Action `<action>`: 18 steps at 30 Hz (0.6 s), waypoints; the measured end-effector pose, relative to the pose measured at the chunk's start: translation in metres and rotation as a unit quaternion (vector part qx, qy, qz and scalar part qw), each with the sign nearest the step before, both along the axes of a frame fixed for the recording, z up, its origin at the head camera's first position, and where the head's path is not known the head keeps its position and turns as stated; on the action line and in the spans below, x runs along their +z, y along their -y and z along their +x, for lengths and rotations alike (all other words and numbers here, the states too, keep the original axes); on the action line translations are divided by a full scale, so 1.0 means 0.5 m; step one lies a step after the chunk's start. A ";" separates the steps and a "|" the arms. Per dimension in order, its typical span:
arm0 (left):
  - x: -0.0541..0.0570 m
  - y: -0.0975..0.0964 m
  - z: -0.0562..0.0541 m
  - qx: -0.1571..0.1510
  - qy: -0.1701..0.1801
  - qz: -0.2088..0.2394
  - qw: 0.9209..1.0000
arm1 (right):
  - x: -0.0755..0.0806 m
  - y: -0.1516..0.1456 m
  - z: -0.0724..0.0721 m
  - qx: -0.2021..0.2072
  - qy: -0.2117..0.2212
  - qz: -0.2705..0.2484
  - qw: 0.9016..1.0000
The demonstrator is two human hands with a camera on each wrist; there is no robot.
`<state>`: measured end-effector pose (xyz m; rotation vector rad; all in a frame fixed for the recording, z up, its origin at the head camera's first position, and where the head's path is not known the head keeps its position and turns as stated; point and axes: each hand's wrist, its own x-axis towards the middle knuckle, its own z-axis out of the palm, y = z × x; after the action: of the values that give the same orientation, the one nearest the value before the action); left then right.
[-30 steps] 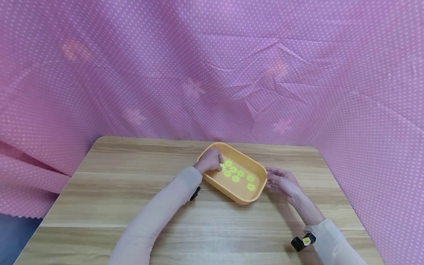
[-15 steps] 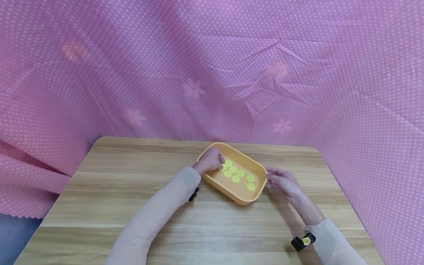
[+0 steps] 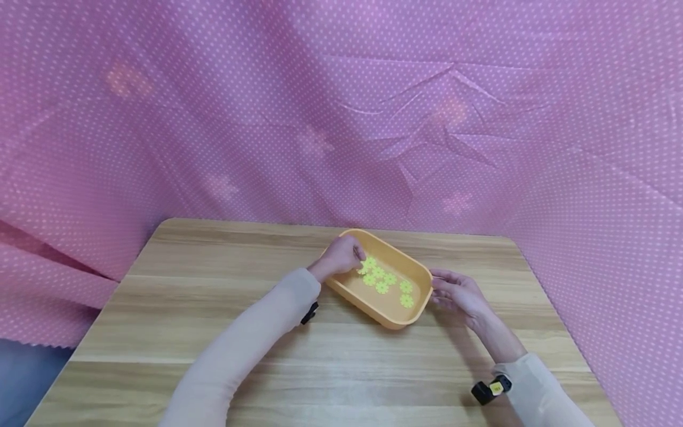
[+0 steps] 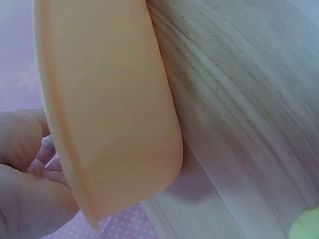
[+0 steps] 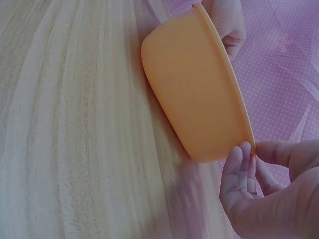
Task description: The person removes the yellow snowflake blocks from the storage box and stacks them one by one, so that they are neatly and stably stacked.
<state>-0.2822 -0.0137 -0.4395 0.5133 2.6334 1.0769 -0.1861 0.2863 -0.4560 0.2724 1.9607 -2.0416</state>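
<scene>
In the head view an orange plastic basin (image 3: pixel 392 323) stands slantwise on the table. Several flat yellow flower-shaped pieces (image 3: pixel 382 287) lie on its floor, most of them clustered toward the left end. My left hand (image 3: pixel 342 254) reaches over the basin's left wall, fingers curled and tips at one flower piece (image 3: pixel 362 270), partly covered by them. In the left wrist view the basin's wall (image 4: pixel 109 99) hides those fingertips. My right hand (image 5: pixel 269 189) pinches the rim at the basin's right end, the fingers (image 5: pixel 232 174) against its outer wall.
The wooden table (image 3: pixel 213 284) extends around the basin, its back edge close behind it. A pink dotted cloth (image 3: pixel 341 130) hangs behind and along both sides. A black wrist device (image 3: pixel 491 389) sits at the right cuff.
My left hand has shifted slightly to the right inside the basin, and its fingertips have lifted a little. The right hand keeps its place at the rim. The whole head view has shifted slightly.
</scene>
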 end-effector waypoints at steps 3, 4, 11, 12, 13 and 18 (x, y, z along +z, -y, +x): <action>0.005 0.004 0.005 0.003 0.007 0.017 1.000 | -0.001 -0.001 0.001 0.001 0.001 -0.001 1.000; 0.006 0.006 0.006 0.005 0.007 0.022 1.000 | -0.001 -0.002 0.001 0.004 0.000 0.000 1.000; 0.021 0.024 0.021 0.021 0.024 0.050 0.998 | -0.003 -0.001 0.003 0.010 -0.004 0.008 1.000; 0.023 0.027 0.023 0.023 0.027 0.053 0.998 | -0.003 -0.001 0.003 0.009 -0.003 0.009 1.000; 0.025 0.030 0.025 0.024 0.027 0.056 0.998 | -0.003 -0.002 0.004 0.008 -0.003 0.009 1.000; 0.031 0.044 0.032 0.020 0.029 0.082 0.996 | -0.002 -0.007 0.007 0.006 0.001 0.007 1.000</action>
<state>-0.2661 -0.0358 -0.4239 0.4555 2.5281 1.3070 -0.1824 0.2896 -0.4571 0.2658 1.9721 -2.0191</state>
